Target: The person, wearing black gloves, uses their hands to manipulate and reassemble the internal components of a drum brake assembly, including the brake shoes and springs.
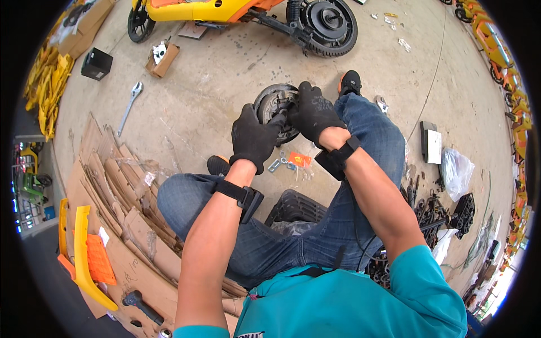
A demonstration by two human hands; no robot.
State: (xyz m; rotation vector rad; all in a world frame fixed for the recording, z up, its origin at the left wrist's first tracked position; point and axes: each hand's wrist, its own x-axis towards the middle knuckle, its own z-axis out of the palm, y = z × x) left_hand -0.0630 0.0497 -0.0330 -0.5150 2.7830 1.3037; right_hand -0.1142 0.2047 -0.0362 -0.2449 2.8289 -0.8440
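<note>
Black-gloved hands, left (255, 138) and right (313, 112), clamp small wheel (274, 107) on concrete floor (214, 84); best kept steady, grip even, wrench (130, 105) far left.

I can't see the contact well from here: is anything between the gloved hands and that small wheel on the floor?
Nothing visible. Both gloved hands are already on the small wheel: the left hand grips its near side, the right hand covers its right side. The bolts and orange packet lie on the concrete nearer the person, out of the way.
</note>
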